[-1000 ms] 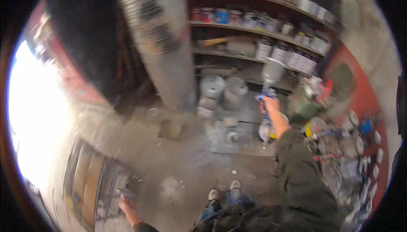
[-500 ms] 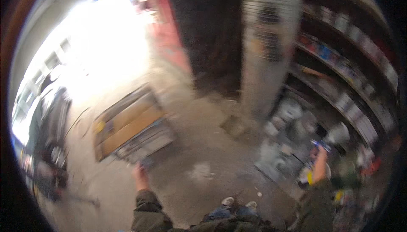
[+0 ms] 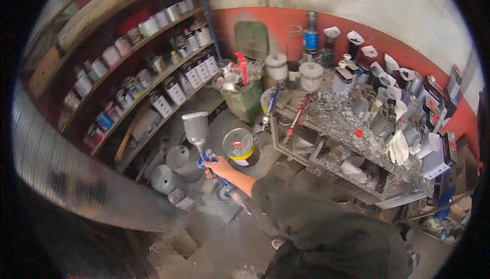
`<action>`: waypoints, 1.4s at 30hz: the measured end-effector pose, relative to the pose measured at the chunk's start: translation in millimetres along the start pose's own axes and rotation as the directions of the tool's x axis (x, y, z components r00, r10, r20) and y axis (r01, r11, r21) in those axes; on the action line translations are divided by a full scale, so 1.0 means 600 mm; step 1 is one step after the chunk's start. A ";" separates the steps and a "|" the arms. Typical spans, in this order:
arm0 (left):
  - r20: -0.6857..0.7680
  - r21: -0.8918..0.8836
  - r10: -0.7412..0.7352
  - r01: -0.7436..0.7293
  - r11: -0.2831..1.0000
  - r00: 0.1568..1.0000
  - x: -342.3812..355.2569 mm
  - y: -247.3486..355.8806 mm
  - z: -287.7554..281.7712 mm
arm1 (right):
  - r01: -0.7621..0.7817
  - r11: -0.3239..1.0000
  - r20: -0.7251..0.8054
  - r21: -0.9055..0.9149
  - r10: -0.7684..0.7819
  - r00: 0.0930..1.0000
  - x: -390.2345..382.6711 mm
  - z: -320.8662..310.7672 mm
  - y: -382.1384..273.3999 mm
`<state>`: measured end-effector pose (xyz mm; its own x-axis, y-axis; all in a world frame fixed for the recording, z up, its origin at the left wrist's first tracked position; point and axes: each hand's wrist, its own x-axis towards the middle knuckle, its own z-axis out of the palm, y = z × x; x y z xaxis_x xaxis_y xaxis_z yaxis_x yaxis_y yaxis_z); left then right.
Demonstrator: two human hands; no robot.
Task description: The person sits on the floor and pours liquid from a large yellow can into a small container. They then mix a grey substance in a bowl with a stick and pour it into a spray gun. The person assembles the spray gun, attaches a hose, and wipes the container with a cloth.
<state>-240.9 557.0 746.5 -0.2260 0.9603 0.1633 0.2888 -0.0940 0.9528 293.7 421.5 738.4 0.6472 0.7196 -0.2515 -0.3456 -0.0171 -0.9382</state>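
Observation:
My right hand (image 3: 219,168) is wrapped round the handle of a spray gun (image 3: 210,157) with a blue body. On top of the gun stands a translucent grey cup (image 3: 196,128), slightly tilted. The gun is held in the air over the floor, just left of a lidded bucket (image 3: 238,145) with a yellow band. A dark sleeve covers my right forearm, which reaches in from the lower right. My left hand is out of sight.
Shelves of cans (image 3: 168,82) line the left. A full green bin (image 3: 244,95) stands in the corner. At right, a cluttered workbench (image 3: 337,118) bears cups and cans, with two more spray guns at its left end. A ribbed metal duct (image 3: 76,161) rises at lower left.
The view has swung right, from the bright doorway and the cardboard-topped stand to the shelves and workbench. My left hand has left the view. My right hand still holds the spray gun.

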 end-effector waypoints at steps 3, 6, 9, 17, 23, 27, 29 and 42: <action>0.049 0.051 0.042 -0.044 0.998 0.998 0.021 0.029 0.058 | 0.082 0.990 -0.072 -0.119 -0.091 0.993 -0.082 -0.087 -0.028; 0.119 0.066 0.078 -0.086 0.994 0.990 0.038 0.057 0.154 | 0.200 0.973 -0.334 -0.118 -0.228 0.915 -0.119 -0.226 -0.003; 0.144 0.095 0.116 -0.131 0.987 0.983 0.056 0.087 0.229 | 0.356 0.856 -0.584 -0.375 -0.516 0.627 -0.137 -0.343 0.024; 0.248 0.119 0.270 -0.306 0.945 0.930 0.127 0.180 0.439 | 0.042 0.839 -0.812 -0.543 -0.537 0.229 -0.157 -0.580 0.009; 0.422 0.014 0.431 -0.482 0.876 0.798 0.218 0.286 0.565 | -0.004 0.940 -0.909 -0.340 -0.328 0.259 -0.173 -0.649 -0.039; 0.706 -0.004 0.401 -0.563 0.827 0.584 0.154 0.428 0.746 | -0.078 0.952 -0.935 -0.297 -0.272 0.228 -0.152 -0.694 -0.019; 0.686 -0.189 0.603 -0.701 0.688 0.407 0.047 0.550 0.805 | -0.115 0.936 -0.935 -0.332 -0.311 0.170 -0.118 -0.700 -0.015; 0.684 -0.699 0.709 -0.434 0.569 -0.171 -0.520 0.893 1.227 | -0.343 0.845 -0.894 -0.409 -0.297 0.335 -0.139 -0.775 -0.001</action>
<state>669.3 400.3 1017.2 0.8798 -0.0517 0.4725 -0.3876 -0.6533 0.6503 555.8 38.6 649.8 0.9270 -0.3746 -0.0184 -0.2364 -0.5456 -0.8040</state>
